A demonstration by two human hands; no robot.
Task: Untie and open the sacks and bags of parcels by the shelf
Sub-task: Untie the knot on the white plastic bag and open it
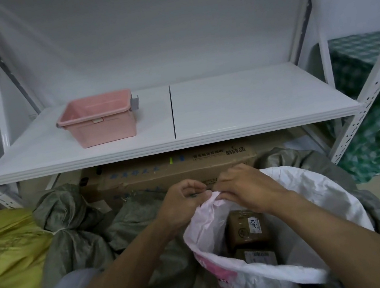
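My left hand (183, 202) and right hand (243, 190), close together, pinch the white bag (207, 230) at its open rim; parcels (247, 231) show. Grey sack (65, 228) seemingly tied, outstanding.

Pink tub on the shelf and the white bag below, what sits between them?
In the head view, the shelf edge and a cardboard box under it lie between tub and bag.

Open pink-white bag (230, 277) shows parcels (248, 230); grey sack (60, 214) lies tied.
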